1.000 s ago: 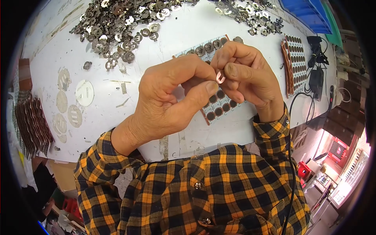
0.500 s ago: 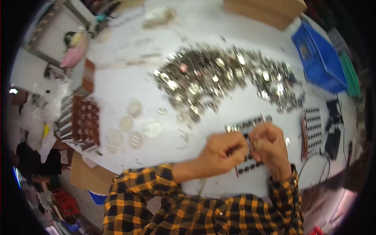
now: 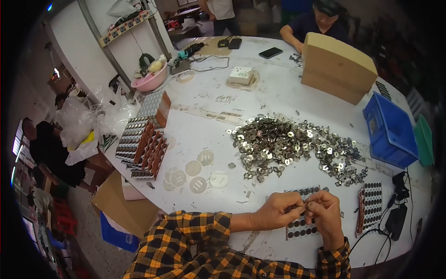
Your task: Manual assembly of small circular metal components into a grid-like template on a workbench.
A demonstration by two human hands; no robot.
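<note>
My left hand (image 3: pixel 278 212) and my right hand (image 3: pixel 326 215) meet fingertip to fingertip at the near right of the table. Thumbs and forefingers of both are pinched together, and whatever lies between them is too small to make out. Just beneath is a flat panel (image 3: pixel 297 231) with rows of dark round pieces, partly covered by my hands. Beyond them spreads a large heap of small shiny metal parts (image 3: pixel 274 144), some lying loose along its edge.
A stack of similar panels (image 3: pixel 141 144) stands left, another stack (image 3: pixel 370 207) right beside black cables (image 3: pixel 395 218). Pale discs (image 3: pixel 193 168) lie left of the heap. A blue bin (image 3: pixel 390 130) and a cardboard box (image 3: pixel 337 67) stand far right. A person (image 3: pixel 320 21) sits behind the box.
The view has tilted up and steadied, bringing the far table and other people into sight. My hands stay over the panel, their fingertips now closer together.
</note>
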